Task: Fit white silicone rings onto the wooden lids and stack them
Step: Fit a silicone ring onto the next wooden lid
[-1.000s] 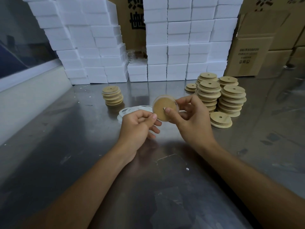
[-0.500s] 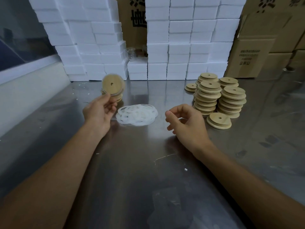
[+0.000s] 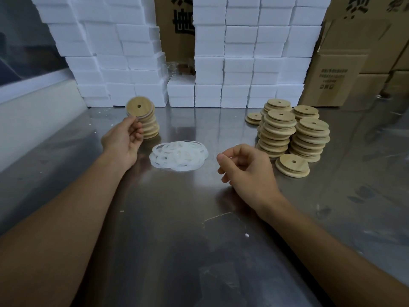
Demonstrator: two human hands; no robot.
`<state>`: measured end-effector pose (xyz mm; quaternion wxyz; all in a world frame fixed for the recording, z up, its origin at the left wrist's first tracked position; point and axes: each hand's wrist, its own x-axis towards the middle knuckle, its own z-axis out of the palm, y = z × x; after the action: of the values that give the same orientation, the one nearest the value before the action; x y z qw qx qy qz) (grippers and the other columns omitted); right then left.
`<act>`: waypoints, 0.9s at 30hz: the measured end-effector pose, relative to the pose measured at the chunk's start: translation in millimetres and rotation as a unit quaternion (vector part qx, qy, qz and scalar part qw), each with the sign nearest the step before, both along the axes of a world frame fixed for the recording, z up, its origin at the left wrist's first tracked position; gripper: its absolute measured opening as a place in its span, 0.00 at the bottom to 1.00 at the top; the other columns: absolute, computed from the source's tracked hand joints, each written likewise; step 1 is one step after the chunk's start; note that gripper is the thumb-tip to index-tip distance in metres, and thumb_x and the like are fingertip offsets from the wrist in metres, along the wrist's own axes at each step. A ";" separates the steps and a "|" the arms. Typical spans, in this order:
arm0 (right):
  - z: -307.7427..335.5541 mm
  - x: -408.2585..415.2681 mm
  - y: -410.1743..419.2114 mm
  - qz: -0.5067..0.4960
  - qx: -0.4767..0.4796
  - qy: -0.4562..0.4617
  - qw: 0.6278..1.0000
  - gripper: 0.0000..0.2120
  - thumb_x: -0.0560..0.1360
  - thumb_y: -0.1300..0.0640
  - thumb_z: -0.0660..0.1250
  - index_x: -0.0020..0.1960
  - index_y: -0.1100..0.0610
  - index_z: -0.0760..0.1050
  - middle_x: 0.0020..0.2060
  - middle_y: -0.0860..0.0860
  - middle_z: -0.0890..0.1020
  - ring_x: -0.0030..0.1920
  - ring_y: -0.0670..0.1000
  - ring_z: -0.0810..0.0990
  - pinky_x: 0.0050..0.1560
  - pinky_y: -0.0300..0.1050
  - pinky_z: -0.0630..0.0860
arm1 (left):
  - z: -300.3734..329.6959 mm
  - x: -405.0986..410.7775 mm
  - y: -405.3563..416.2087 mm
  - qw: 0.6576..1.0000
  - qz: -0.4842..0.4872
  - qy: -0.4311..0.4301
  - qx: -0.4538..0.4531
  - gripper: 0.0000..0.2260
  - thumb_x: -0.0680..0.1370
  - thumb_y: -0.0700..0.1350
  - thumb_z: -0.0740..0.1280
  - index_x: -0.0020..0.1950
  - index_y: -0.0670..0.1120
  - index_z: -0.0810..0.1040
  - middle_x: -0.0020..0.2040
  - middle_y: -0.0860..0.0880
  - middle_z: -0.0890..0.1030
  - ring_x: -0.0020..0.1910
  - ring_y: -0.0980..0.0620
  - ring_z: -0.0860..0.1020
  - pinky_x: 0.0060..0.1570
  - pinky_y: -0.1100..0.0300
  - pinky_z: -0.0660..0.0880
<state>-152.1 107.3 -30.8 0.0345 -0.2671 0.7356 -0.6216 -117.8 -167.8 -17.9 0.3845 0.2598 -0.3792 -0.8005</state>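
The lid (image 3: pixel 139 106), with a ring on its rim, is pinched at its lower edge by the left grip (image 3: pixel 124 138), tilted over the left stack (image 3: pixel 150 127) at 10 o'clock. The rings (image 3: pixel 179 156) lie at the middle of the tabletop (image 3: pixel 177 218). The right grip (image 3: pixel 247 169) is loosely curled and holds nothing. Bare lids (image 3: pixel 292 134) stand at 2 o'clock.

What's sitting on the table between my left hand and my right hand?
In the head view, the pile of white silicone rings lies on the metal table between the left hand and right hand.
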 end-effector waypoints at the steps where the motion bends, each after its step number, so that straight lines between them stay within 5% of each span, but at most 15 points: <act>1: 0.2 0.0 -0.3 0.001 0.002 0.001 1.000 0.04 0.77 0.55 0.70 0.45 0.55 0.79 0.33 0.51 0.84 0.32 0.49 0.83 0.39 0.43 0.81 | -0.1 -0.8 -0.3 1.000 0.002 -0.001 0.000 0.06 0.78 0.40 0.69 0.42 0.41 0.77 0.26 0.49 0.78 0.24 0.57 0.74 0.29 0.69 0.71; 17: 2.6 2.4 0.5 -0.004 0.015 0.008 1.000 0.04 0.77 0.55 0.70 0.45 0.55 0.79 0.32 0.51 0.84 0.33 0.50 0.83 0.40 0.46 0.83 | -1.1 1.9 3.7 1.000 0.021 -0.007 -0.015 0.05 0.78 0.41 0.70 0.43 0.43 0.76 0.32 0.49 0.77 0.26 0.58 0.74 0.29 0.69 0.71; 27: 3.7 0.5 2.6 -0.052 0.002 0.030 0.998 0.04 0.76 0.56 0.71 0.43 0.54 0.79 0.31 0.52 0.84 0.32 0.48 0.83 0.41 0.48 0.82 | -12.3 13.6 33.1 0.937 0.051 -0.193 -0.286 0.10 0.74 0.42 0.73 0.33 0.47 0.79 0.24 0.53 0.76 0.23 0.58 0.72 0.27 0.66 0.72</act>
<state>-151.6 109.9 -27.1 -0.0192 -0.2467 0.7503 -0.6131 -104.2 -134.7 -30.2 0.4028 0.3072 -0.6454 -0.5717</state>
